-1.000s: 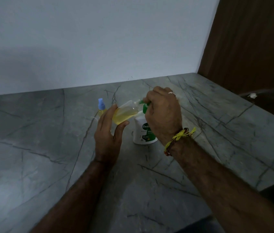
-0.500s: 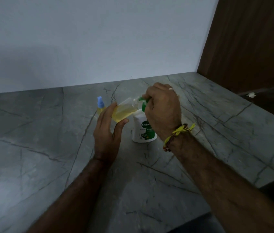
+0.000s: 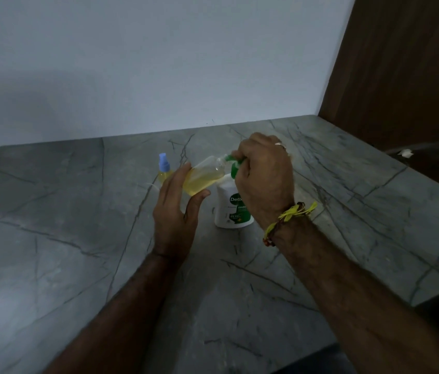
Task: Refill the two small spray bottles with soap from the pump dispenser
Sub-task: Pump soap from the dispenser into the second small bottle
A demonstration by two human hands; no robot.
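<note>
My left hand (image 3: 176,209) holds a small clear spray bottle (image 3: 204,177) without its cap, tilted with its mouth against the green nozzle of the pump dispenser. Yellow liquid fills much of the bottle. The white pump dispenser (image 3: 233,209) with a green label stands on the grey marble counter (image 3: 320,252). My right hand (image 3: 263,179) is closed over the green pump head and hides most of it. A second small spray bottle (image 3: 164,168) with a blue cap and yellow liquid stands upright just left of my left hand.
A pale wall runs along the back of the counter. A brown wooden panel (image 3: 401,63) rises at the right, with a dark shelf holding a small white scrap (image 3: 405,153). The counter's front edge drops off at the lower right.
Both hands, the bottle and the dispenser keep their poses; only the camera view has shifted slightly.
</note>
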